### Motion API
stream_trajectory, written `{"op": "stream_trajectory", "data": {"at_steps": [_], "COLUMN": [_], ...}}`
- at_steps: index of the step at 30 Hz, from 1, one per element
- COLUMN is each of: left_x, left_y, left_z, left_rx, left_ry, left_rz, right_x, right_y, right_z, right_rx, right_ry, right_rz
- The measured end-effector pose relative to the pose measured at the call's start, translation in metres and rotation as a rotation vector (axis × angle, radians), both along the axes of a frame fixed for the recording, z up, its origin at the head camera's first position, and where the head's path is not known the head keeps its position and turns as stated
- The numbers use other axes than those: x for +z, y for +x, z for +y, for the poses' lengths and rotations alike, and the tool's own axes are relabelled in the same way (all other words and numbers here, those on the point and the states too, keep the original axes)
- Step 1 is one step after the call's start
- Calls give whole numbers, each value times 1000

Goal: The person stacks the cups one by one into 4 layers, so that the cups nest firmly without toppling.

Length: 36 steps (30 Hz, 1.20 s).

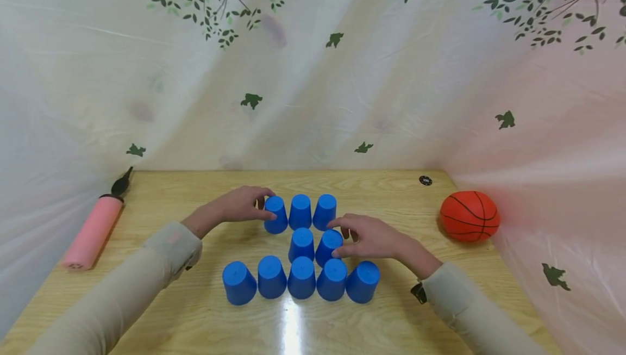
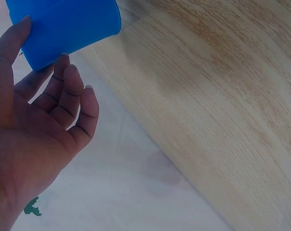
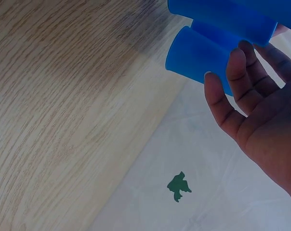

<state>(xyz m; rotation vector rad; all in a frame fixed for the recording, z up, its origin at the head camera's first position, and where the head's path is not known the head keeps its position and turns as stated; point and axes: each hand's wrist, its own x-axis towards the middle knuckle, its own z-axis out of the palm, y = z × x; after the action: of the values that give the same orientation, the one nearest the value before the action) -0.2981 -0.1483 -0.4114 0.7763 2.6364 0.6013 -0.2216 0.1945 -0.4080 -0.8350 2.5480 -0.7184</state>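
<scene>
Several blue plastic cups stand upside down on the table in three rows. My left hand (image 1: pixel 244 204) holds the leftmost cup (image 1: pixel 276 216) of the back row between thumb and fingers. In the left wrist view, the thumb lies on the side of that cup (image 2: pixel 68 29), with the other fingers curled below. My right hand (image 1: pixel 374 236) grips the right cup (image 1: pixel 329 247) of the middle row, thumb in front and index finger behind. Left of it stands another cup (image 1: pixel 301 245). In the right wrist view, curled fingers (image 3: pixel 237 72) partly cover the cups.
A front row of several cups (image 1: pixel 301 279) stands nearest me. To the left lies a pink hand pump (image 1: pixel 95 230) with a black nozzle. At right are a red basketball (image 1: pixel 469 216) and a black chip (image 1: pixel 425 180). A leaf-patterned sheet (image 1: pixel 303 126) hangs behind the table.
</scene>
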Motion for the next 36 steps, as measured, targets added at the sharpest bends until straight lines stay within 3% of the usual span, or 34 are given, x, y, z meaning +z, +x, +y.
{"op": "stream_trajectory", "data": {"at_steps": [36], "left_x": [-1], "left_y": [2], "left_z": [2], "left_rx": [11], "left_ry": [-7], "left_rz": [-20], "right_x": [-6], "right_y": [-4], "right_z": [-5], "right_rx": [-8], "right_ry": [-3], "right_rz": [-29]}}
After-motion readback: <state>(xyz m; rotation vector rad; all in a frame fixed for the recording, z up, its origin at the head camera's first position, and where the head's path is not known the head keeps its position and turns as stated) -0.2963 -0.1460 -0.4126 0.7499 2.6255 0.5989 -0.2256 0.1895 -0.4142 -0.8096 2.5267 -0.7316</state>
